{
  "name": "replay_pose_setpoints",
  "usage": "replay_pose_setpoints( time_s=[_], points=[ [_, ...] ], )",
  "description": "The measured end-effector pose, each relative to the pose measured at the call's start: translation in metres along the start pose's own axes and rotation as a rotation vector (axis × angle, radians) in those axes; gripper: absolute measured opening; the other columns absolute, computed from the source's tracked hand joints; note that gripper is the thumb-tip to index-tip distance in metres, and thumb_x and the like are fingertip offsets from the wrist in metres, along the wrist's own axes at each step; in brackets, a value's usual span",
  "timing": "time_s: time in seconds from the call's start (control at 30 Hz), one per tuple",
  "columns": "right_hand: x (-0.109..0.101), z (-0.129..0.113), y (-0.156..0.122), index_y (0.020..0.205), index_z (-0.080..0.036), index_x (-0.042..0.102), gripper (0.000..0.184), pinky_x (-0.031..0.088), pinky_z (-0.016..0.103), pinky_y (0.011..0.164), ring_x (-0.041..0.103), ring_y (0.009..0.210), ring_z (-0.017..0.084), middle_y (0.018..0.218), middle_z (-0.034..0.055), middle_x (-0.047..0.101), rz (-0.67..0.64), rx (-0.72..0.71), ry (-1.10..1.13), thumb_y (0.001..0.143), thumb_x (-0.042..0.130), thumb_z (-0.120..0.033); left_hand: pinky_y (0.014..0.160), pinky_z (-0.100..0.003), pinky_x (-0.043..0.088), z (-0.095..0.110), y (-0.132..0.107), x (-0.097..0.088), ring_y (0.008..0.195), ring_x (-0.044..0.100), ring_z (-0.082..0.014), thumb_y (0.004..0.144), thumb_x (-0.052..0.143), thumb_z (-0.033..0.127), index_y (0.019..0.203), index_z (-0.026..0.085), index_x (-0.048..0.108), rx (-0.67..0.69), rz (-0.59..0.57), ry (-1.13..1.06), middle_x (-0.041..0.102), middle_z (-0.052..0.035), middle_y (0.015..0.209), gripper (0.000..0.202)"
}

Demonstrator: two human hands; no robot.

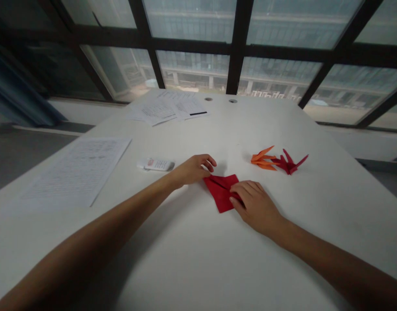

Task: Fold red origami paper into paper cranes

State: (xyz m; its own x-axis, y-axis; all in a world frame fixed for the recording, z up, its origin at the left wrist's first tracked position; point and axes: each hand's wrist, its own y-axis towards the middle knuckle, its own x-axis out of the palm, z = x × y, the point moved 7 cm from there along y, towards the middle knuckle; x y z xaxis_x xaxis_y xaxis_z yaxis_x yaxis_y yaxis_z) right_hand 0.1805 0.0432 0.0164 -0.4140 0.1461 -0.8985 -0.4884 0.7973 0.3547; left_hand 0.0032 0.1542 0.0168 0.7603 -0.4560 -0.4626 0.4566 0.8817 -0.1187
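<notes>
A partly folded sheet of red origami paper [222, 202] lies on the white table between my hands, with a crease or slit across its upper part. My left hand [196, 167] is at the paper's upper left corner; its fingers are curved and apart, and the thumb side touches the corner. On the other side, my right hand [255, 203] closes its thumb and fingers on the paper's right edge, hiding that corner. Beyond my right hand sit two folded paper cranes, an orange crane [263, 160] and a red crane [289, 164], side by side.
A small white packet or tube [156, 164] with printing lies left of my left hand. Printed sheets [75, 172] rest on the table's left side, and more papers [168, 108] lie at the far end. Dark-framed windows [239, 47] stand behind the white table [198, 263].
</notes>
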Motion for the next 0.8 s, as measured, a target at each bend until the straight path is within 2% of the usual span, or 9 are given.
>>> replay_pose_setpoints(
  time_s=[0.1, 0.17, 0.27, 0.37, 0.47, 0.53, 0.63, 0.73, 0.8],
  points=[
    [0.0, 0.003, 0.0, 0.121, -0.018, 0.063, 0.022, 0.047, 0.047, 0.099, 0.063, 0.11, 0.028, 0.119, 0.0107, 0.072, 0.001, 0.031, 0.063, 0.099, 0.06, -0.022, 0.059, -0.023, 0.044, 0.008, -0.002, 0.003, 0.066, 0.061, -0.0128, 0.07, 0.056, 0.016, 0.097, 0.017, 0.072, 0.062, -0.094, -0.016, 0.074, -0.0039, 0.09, 0.031],
    [0.001, 0.002, 0.001, 0.118, -0.019, 0.065, 0.019, 0.046, 0.047, 0.098, 0.062, 0.11, 0.028, 0.118, 0.0095, 0.072, -0.02, 0.017, 0.066, 0.1, 0.059, -0.021, 0.064, -0.024, 0.047, 0.013, -0.004, 0.005, 0.067, 0.063, -0.0139, 0.074, 0.06, 0.019, 0.092, 0.017, 0.076, 0.095, -0.175, 0.006, 0.075, -0.0028, 0.083, 0.024],
    [0.001, 0.004, 0.002, 0.117, -0.019, 0.065, 0.019, 0.047, 0.048, 0.097, 0.062, 0.109, 0.028, 0.117, 0.0099, 0.073, -0.023, 0.035, 0.073, 0.098, 0.06, -0.018, 0.073, -0.026, 0.05, 0.016, -0.007, 0.006, 0.078, 0.067, -0.0174, 0.077, 0.073, 0.029, 0.093, 0.019, 0.079, 0.127, -0.254, 0.059, 0.077, -0.0032, 0.088, 0.019],
    [0.001, 0.007, 0.002, 0.126, -0.02, 0.064, 0.028, 0.047, 0.048, 0.098, 0.062, 0.112, 0.028, 0.12, 0.0094, 0.072, -0.01, 0.031, 0.084, 0.098, 0.059, -0.018, 0.072, -0.025, 0.05, 0.015, -0.008, 0.007, 0.08, 0.069, -0.0185, 0.073, 0.083, 0.036, 0.096, 0.022, 0.079, 0.162, -0.274, 0.19, 0.078, -0.0022, 0.09, 0.027],
    [0.003, 0.006, 0.001, 0.122, -0.023, 0.069, 0.026, 0.046, 0.047, 0.1, 0.062, 0.113, 0.027, 0.121, 0.0074, 0.072, -0.007, -0.01, 0.074, 0.099, 0.058, -0.016, 0.07, -0.025, 0.048, 0.014, -0.005, 0.005, 0.074, 0.068, -0.0168, 0.077, 0.08, 0.032, 0.091, 0.022, 0.079, 0.195, -0.232, 0.291, 0.077, -0.0004, 0.083, 0.017],
    [0.003, 0.005, 0.0, 0.116, -0.023, 0.072, 0.024, 0.046, 0.046, 0.101, 0.061, 0.113, 0.026, 0.121, 0.0071, 0.071, -0.004, -0.022, 0.055, 0.098, 0.059, -0.015, 0.07, -0.026, 0.048, 0.013, -0.004, 0.003, 0.071, 0.067, -0.016, 0.078, 0.077, 0.025, 0.087, 0.022, 0.078, 0.202, -0.205, 0.285, 0.076, 0.0, 0.079, 0.009],
    [0.001, 0.003, -0.002, 0.113, -0.021, 0.073, 0.022, 0.045, 0.046, 0.1, 0.061, 0.112, 0.026, 0.118, 0.0082, 0.072, 0.014, -0.027, 0.014, 0.097, 0.06, -0.015, 0.072, -0.026, 0.048, 0.012, -0.001, 0.0, 0.072, 0.066, -0.0158, 0.073, 0.078, 0.018, 0.085, 0.021, 0.077, 0.217, -0.152, 0.257, 0.074, 0.0, 0.081, 0.012],
    [-0.001, -0.001, -0.003, 0.113, -0.021, 0.074, 0.02, 0.046, 0.047, 0.096, 0.061, 0.108, 0.028, 0.115, 0.0092, 0.072, 0.008, -0.025, -0.04, 0.098, 0.061, -0.02, 0.072, -0.026, 0.05, 0.008, 0.001, -0.006, 0.077, 0.066, -0.0152, 0.071, 0.078, 0.015, 0.107, 0.022, 0.072, 0.213, 0.004, 0.185, 0.072, -0.0037, 0.105, 0.037],
    [0.0, -0.003, -0.003, 0.117, -0.022, 0.074, 0.023, 0.046, 0.048, 0.093, 0.061, 0.106, 0.029, 0.114, 0.01, 0.071, -0.015, -0.014, -0.06, 0.099, 0.061, -0.026, 0.067, -0.026, 0.052, 0.002, 0.002, -0.007, 0.077, 0.067, -0.0143, 0.077, 0.075, 0.018, 0.127, 0.023, 0.059, 0.187, 0.112, 0.107, 0.067, -0.0085, 0.121, 0.053]
  ],
)
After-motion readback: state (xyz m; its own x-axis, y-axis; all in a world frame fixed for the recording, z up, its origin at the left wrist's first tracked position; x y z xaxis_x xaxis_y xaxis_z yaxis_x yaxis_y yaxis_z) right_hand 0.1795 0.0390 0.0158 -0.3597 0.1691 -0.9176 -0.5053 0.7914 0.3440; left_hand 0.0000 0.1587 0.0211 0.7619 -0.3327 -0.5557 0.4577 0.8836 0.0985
